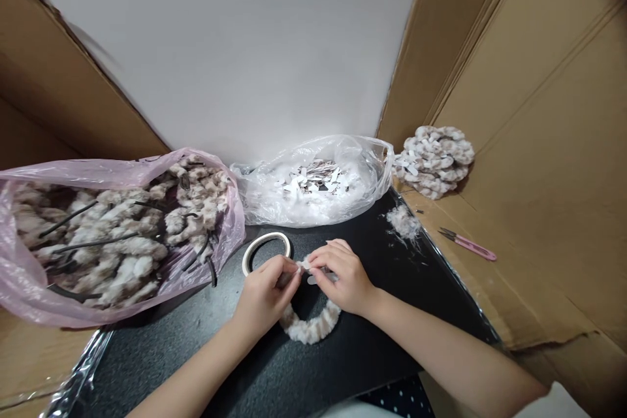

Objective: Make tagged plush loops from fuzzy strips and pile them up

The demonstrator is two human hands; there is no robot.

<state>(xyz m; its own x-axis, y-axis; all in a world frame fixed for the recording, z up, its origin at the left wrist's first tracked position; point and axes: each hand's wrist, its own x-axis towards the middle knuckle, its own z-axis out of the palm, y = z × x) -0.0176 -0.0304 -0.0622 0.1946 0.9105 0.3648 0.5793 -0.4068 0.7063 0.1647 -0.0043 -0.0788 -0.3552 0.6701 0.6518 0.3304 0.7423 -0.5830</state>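
Note:
A fluffy beige-and-white ring, like a plush hair scrunchie [312, 330], lies on the black work surface [196, 353], its far side up between my hands. My left hand [268, 287] pinches the ring's far side from the left. From the right, my right hand [340, 277] is closed on the same part, fingertips close to those of the left. A small white tag [311, 280] shows beside the right fingers. Just what the fingertips press is partly hidden. Behind my left hand lies a roll of pale tape [248, 252].
At left, a pink plastic bag [238, 209] holds fluffy pieces with black elastic ends. A clear bag [264, 206] of white tags lies behind. Bundled fluffy rings [435, 160], a fluff pile [404, 222] and pink thread snips [469, 245] are at right. Cardboard walls [539, 111] flank the surface.

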